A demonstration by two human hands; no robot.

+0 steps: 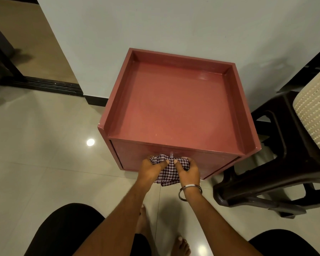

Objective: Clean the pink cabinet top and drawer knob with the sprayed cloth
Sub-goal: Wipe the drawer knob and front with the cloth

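Bare forearms, silver bangle (190,191), black trousers (67,230)

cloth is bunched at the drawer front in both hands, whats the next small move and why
Probably twist the cloth around the knob. Both the left hand and the right hand press it against the drawer front just below the knob, which still pokes out above it, uncovered.

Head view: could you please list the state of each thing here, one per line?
pink cabinet: top bare, drawer shut.
checked cloth: bunched against the drawer front.
drawer knob: mostly wrapped by the cloth.
left hand: gripping the cloth.
right hand: gripping the cloth.
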